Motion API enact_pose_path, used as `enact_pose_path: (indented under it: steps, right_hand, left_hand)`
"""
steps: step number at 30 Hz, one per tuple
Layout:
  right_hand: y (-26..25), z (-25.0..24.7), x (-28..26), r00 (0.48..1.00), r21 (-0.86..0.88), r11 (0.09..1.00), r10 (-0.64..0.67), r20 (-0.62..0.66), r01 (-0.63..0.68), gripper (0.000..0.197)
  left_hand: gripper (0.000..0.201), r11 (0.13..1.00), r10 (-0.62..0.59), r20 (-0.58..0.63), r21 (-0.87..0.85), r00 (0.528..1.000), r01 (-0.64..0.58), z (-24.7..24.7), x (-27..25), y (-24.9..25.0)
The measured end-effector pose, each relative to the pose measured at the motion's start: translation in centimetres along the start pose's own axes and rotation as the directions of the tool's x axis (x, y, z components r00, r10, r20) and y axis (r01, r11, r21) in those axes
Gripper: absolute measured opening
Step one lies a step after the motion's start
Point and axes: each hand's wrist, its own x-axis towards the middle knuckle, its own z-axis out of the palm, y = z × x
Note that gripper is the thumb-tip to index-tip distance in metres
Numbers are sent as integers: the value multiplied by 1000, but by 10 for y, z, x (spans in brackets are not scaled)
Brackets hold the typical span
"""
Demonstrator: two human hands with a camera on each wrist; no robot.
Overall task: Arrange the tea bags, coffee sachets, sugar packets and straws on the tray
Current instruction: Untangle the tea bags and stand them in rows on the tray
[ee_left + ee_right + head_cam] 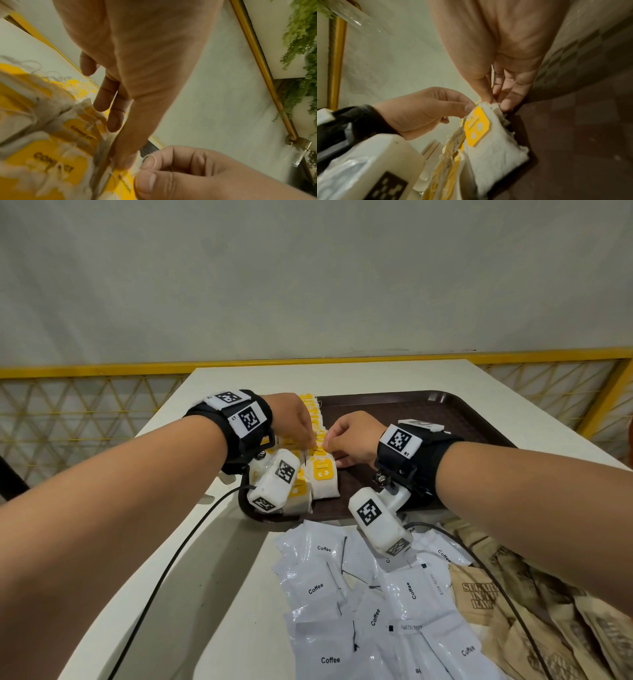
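On the tray: the tea bags [320,474] stood in a row along the left side of the brown tray [445,412].
Left hand: the left hand [294,419] was reaching down, its fingertips [468,108] pinching the top of a tea bag in the row.
Right hand: the right hand [352,440] pinched the same tea bag top, thumb and finger pressed together.
Still waiting: coffee sachets [370,594] and sugar packets [520,611] lay on the table, near the tray; no straws showed.
Doing it well: I think small, soft tugs would be best, keeping strings from tangling and holding the neighbours steady.
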Motion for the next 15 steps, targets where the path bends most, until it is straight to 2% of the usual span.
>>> enact_pose_path:
  steps: [3, 6, 10, 15]
  right_hand:
    - [-1, 1, -3, 1000, -19, 1000, -8, 7, 8, 22]
    - [1, -4, -6, 1000, 93, 995, 16, 25, -18, 22]
    - [5, -7, -9, 999, -17, 999, -33, 41, 33, 21]
    - [8, -8, -12, 998, 75, 997, -10, 68, 5, 18]
  left_hand:
    - [5, 1000, 19, -2, 21, 1000, -19, 2, 1, -1]
    - [5, 1000, 4, -4, 16, 1000, -4, 4, 2, -2]
    - [6, 1000, -12, -5, 9, 1000, 12, 5, 2, -2]
    - [6, 999, -16, -6, 29, 1000, 16, 4, 2, -2]
